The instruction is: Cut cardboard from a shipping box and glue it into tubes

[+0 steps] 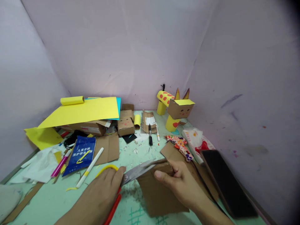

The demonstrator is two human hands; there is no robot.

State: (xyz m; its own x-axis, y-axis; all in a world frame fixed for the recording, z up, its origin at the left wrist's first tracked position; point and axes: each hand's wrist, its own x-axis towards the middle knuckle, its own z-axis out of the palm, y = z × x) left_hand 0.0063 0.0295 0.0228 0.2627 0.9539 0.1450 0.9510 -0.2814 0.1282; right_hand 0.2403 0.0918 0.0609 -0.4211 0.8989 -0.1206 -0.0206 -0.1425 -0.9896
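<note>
My left hand is closed around the handles of a pair of scissors, one handle yellow and the other red. Their metal blades point right and meet the top edge of a brown cardboard piece. My right hand pinches that cardboard near its upper edge, thumb on the near face. The blade tips are partly hidden along the cardboard's edge. The piece is held tilted above the pale green table.
A cardboard animal with yellow legs stands at the back right. A dark phone lies at right by a tissue pack. Left are yellow sheets, a blue packet and a white marker. A black pen lies mid-table.
</note>
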